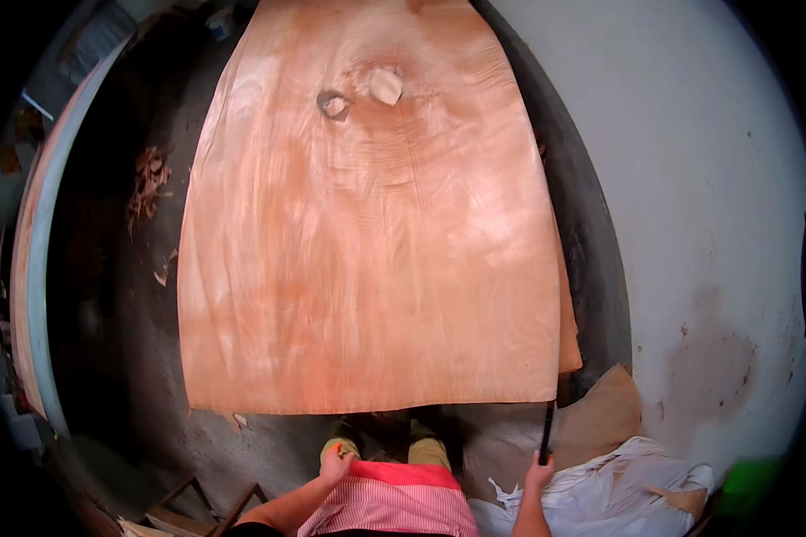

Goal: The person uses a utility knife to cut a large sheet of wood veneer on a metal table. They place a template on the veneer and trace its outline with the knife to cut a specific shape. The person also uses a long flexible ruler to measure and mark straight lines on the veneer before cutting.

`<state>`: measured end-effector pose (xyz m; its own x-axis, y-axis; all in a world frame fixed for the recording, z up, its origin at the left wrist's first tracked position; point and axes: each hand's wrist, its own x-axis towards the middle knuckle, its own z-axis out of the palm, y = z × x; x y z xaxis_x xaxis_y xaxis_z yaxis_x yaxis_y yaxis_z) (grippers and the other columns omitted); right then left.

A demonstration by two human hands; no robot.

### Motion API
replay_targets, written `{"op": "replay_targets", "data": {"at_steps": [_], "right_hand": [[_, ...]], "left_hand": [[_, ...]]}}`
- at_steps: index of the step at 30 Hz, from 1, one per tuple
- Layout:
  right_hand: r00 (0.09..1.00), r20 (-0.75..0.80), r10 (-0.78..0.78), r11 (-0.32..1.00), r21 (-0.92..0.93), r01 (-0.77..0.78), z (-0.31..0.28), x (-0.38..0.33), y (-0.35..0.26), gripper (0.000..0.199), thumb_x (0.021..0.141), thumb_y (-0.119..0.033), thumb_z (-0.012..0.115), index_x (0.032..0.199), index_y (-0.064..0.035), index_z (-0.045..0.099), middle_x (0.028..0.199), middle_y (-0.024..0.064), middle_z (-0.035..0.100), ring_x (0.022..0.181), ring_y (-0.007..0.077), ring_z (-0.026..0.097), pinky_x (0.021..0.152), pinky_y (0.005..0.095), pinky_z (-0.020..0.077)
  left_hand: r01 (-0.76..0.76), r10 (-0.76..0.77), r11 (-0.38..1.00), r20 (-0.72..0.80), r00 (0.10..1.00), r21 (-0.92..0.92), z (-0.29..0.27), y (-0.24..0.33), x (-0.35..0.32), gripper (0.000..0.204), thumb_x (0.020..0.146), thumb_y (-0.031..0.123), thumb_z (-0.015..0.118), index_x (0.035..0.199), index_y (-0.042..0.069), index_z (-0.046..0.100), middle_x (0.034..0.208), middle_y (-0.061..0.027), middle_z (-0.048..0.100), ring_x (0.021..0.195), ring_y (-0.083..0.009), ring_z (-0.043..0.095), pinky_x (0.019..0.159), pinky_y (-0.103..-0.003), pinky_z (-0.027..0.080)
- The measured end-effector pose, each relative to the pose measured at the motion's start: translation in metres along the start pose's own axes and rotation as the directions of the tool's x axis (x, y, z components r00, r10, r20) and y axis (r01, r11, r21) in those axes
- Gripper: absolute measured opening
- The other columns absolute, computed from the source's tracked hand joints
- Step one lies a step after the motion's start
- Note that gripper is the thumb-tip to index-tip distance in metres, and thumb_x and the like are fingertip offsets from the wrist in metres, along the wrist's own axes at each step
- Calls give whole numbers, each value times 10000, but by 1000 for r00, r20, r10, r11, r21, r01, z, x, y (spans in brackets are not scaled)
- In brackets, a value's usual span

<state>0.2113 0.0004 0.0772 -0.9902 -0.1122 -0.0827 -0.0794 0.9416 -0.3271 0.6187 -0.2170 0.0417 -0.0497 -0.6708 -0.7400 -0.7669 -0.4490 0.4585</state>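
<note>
A large sheet of reddish wood veneer (367, 268) stretches out in front of me, with two torn patches or holes near its far end. My right hand (537, 473) is closed round a slim black stick (547, 431), whose far end meets the sheet's near right corner. Over the apron at my waist, my left hand (335, 467) is closed. A small orange bit shows at its fingertips, too small to name. The striped apron (390, 506) has a red waistband.
A white wall (690, 179) runs along the right. Near my right side lie crumpled white plastic (600, 492) and a brown sheet piece (604, 416). Veneer scraps (149, 183) litter the dark floor at left. A long pale-edged stack (49, 224) stands farther left. A wooden frame (188, 510) is at lower left.
</note>
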Motion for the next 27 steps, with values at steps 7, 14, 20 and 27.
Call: {"op": "replay_targets", "data": {"at_steps": [7, 14, 20, 27], "right_hand": [[986, -125, -108, 975, -206, 80, -76, 46, 5, 348, 637, -334, 660, 733, -17, 552, 698, 150, 522, 674, 323, 509, 599, 399, 402], [964, -88, -250, 961, -146, 236, -105, -11, -43, 334, 615, -297, 676, 651, -5, 518, 666, 144, 481, 661, 327, 487, 589, 406, 386], [940, 54, -338, 941, 61, 334, -80, -119, -93, 305, 609, -257, 674, 723, -1, 554, 709, 147, 534, 682, 306, 516, 619, 382, 404], [639, 630, -443, 845, 55, 531, -23, -230, -102, 407, 645, -307, 590, 905, 2, 536, 727, 193, 584, 684, 301, 588, 602, 380, 463]], "left_hand": [[-68, 65, 996, 62, 996, 51, -13, 9, 2, 492, 695, 280, 547, 1054, -50, 479, 981, -224, 534, 907, -310, 530, 778, -330, 424], [-152, 151, 986, 21, 988, 74, -53, 17, 3, 521, 702, 296, 543, 1078, -55, 457, 1028, -219, 515, 939, -295, 519, 807, -331, 408], [-240, 241, 969, -19, 970, 55, -127, -6, 13, 503, 708, 308, 534, 1058, -49, 476, 998, -220, 526, 886, -296, 538, 770, -347, 423], [-133, 149, 985, -158, 976, 109, -253, -79, -14, 431, 716, 310, 532, 1006, -8, 530, 990, -177, 546, 934, -292, 520, 805, -343, 409]]}}
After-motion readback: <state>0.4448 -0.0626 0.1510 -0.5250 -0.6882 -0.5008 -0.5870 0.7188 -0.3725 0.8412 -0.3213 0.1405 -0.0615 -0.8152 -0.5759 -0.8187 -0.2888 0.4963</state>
